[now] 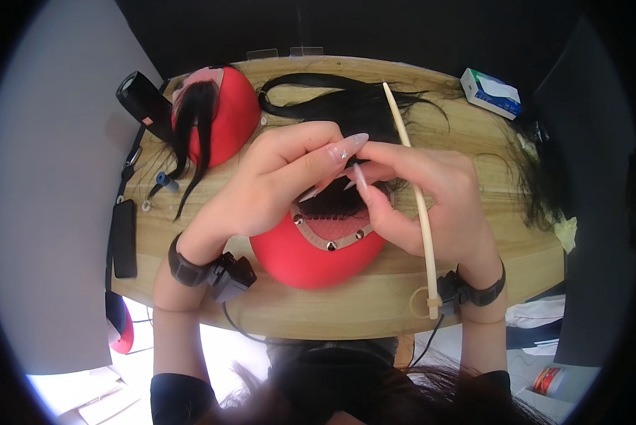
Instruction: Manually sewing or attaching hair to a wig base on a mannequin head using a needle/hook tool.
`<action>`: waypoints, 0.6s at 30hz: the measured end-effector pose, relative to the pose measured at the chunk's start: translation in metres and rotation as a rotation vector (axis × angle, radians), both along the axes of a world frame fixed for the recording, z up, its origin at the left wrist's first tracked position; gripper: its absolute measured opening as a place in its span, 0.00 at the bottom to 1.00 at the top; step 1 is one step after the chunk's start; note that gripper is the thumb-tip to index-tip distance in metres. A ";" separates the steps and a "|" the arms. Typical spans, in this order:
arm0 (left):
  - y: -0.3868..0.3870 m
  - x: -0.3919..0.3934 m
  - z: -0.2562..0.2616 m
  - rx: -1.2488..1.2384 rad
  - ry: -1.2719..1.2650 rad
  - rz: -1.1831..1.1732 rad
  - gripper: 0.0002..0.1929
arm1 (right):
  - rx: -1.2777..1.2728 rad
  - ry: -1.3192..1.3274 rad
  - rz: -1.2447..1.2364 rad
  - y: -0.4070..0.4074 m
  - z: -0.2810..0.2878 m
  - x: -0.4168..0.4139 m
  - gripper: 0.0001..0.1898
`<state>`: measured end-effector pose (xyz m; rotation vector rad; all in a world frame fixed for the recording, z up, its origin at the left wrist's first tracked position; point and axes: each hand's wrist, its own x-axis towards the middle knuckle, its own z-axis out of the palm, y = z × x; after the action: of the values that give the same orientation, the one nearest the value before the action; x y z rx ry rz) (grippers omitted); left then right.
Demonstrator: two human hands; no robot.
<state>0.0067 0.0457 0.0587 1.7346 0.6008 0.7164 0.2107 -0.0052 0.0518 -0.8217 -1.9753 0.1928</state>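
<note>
A red wig block [318, 263] sits before me with a pinkish mesh cap [341, 223] pinned to it; several round metal pin heads dot the cap's beige edging. Black hair [344, 204] covers the cap's far part, with a row of knots along its near edge. Above it, my left hand [283, 180] pinches at the hair, thumb pressed on the fingers. My right hand [429, 196] meets it there, fingertips by the left thumb; what they grip is hidden. A slender wooden-handled needle [424, 228] lies across the right hand, with a rubber band near its lower end.
A second red wig block [238, 114] with hair stands at the back left, beside a black cylindrical speaker [142, 101]. A phone-like black slab [125, 239] lies at the left edge. A tissue box [490, 93] stands back right. Loose hair [543, 175] hangs at the right edge.
</note>
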 end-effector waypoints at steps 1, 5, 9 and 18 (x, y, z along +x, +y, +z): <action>0.000 0.000 0.000 -0.022 -0.009 -0.002 0.13 | -0.022 0.014 0.008 -0.001 0.001 -0.001 0.14; -0.001 0.001 0.001 -0.030 -0.015 -0.005 0.13 | -0.017 0.006 -0.003 0.002 -0.003 0.000 0.14; 0.000 0.000 0.000 0.021 -0.031 -0.004 0.13 | -0.019 0.046 0.025 0.003 -0.004 -0.002 0.14; -0.006 0.002 0.004 0.040 -0.003 0.029 0.14 | 0.077 -0.003 -0.071 0.002 -0.004 -0.006 0.12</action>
<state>0.0090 0.0400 0.0626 1.7650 0.6143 0.7553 0.2051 -0.0037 0.0474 -0.8411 -1.9401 0.0730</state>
